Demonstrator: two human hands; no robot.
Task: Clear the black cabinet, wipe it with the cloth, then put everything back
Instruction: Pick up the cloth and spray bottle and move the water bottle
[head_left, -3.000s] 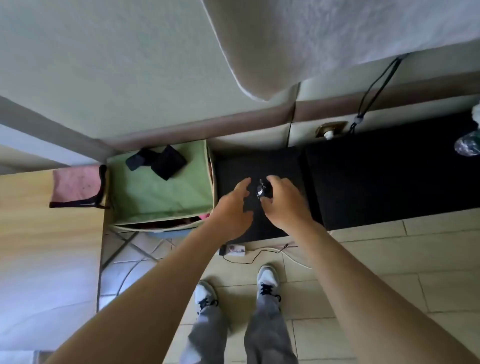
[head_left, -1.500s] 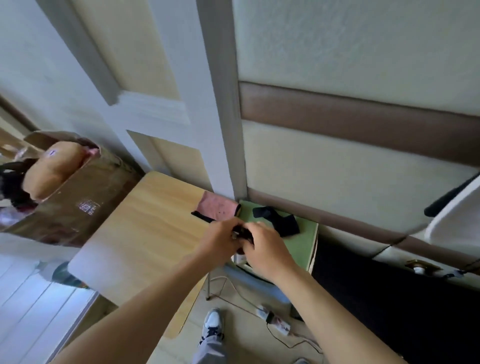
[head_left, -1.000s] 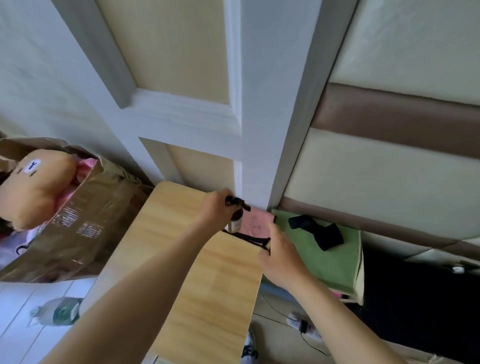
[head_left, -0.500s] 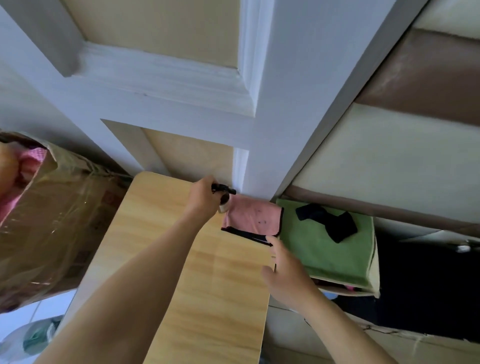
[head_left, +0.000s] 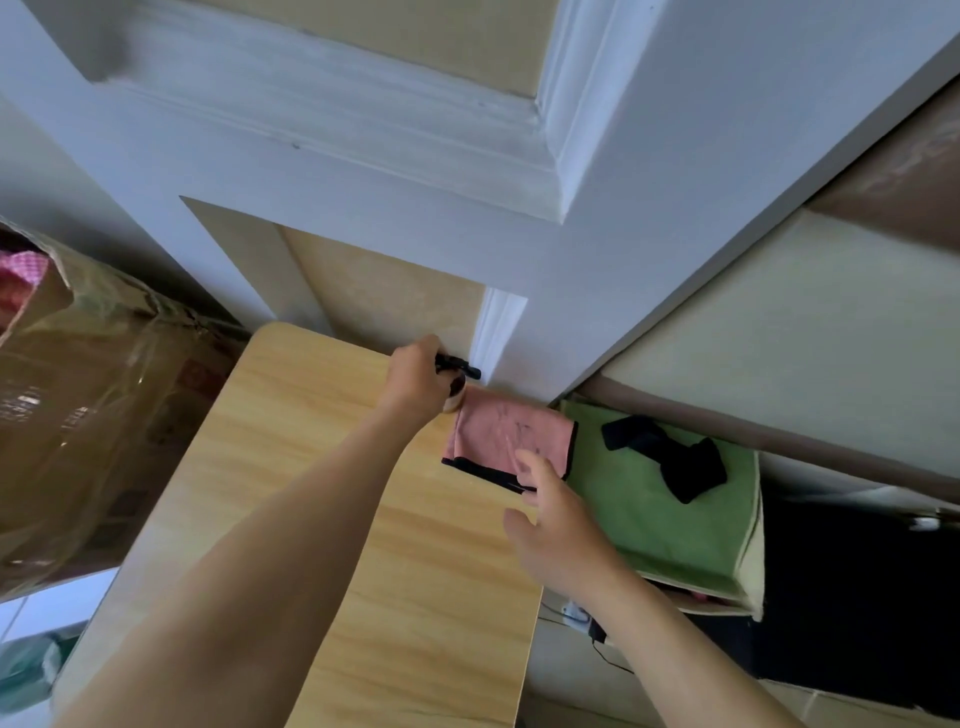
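At the far edge of the wooden counter (head_left: 322, 519), the left hand (head_left: 421, 384) grips a small black-topped bottle (head_left: 457, 382) just left of the pink cloth (head_left: 504, 434). Right hand (head_left: 558, 525) hovers open, empty, fingertips over the cloth's near edge. Right: green fabric box (head_left: 670, 530), then the black cabinet (head_left: 852, 597). Printing on the left cardboard box (head_left: 88, 415) is unreadable.

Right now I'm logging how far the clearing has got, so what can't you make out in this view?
- Small object in the left hand, head view: fingers hide all but a black tip; whether it rests on the wooden table is unclear.
- Black cabinet: cut off by the right edge and partly hidden by the green box.
- Dark item on the box: too blurred to identify.
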